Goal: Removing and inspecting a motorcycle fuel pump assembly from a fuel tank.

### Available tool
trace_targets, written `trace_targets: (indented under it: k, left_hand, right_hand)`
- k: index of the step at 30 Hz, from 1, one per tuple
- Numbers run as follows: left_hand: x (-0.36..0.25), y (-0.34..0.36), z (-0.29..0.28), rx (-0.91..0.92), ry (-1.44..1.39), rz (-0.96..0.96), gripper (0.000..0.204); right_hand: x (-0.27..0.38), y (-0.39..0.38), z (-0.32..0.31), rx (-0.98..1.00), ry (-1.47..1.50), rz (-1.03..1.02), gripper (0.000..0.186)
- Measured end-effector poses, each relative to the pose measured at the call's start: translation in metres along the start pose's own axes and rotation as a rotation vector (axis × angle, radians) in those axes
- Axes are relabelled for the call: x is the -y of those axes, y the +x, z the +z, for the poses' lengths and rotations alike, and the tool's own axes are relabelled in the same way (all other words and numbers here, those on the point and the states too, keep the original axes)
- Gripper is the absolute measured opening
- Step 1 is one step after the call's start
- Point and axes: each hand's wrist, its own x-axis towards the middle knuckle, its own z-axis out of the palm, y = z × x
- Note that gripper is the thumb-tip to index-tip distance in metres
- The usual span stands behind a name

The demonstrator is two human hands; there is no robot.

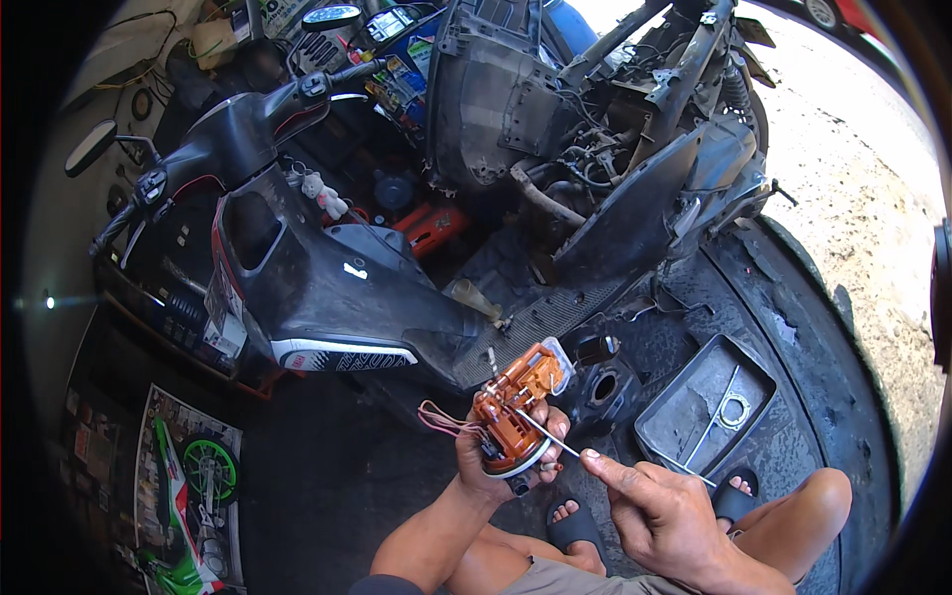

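My left hand (478,474) is wrapped round a scooter fuel pump (512,409), an orange plastic unit with a round flanged base, held up in front of my knees. Pinkish wires (443,420) stick out from its left side. My right hand (659,511) is closed behind a thin metal screwdriver (551,436), its index finger stretched along the shaft. The screwdriver's tip rests against or just inside the orange housing; which one I cannot tell. Its handle is hidden in my palm.
A dark tank with a round opening (604,388) sits beyond my hands. Right of it lies a black tray (684,421) with a metal ring (733,412) and a rod in it. A dark scooter (327,278) stands at left, a stripped scooter body (635,188) at upper right.
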Motion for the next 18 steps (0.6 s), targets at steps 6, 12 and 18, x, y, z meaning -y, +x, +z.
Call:
trace_targets:
  k: [6,12,18]
  left_hand:
    - [-0.009,0.005,0.008,0.036,0.136,0.001,0.090]
    - [-0.017,0.003,0.014,-0.098,0.447,0.059,0.097]
    - [-0.030,-0.006,0.010,-0.210,0.857,0.117,0.089]
  right_hand:
    - [-0.007,-0.002,-0.002,0.006,0.086,0.000,0.061]
    - [-0.012,-0.009,-0.001,0.031,-0.111,-0.059,0.064]
    - [-0.007,-0.008,0.001,-0.002,-0.214,-0.114,0.068]
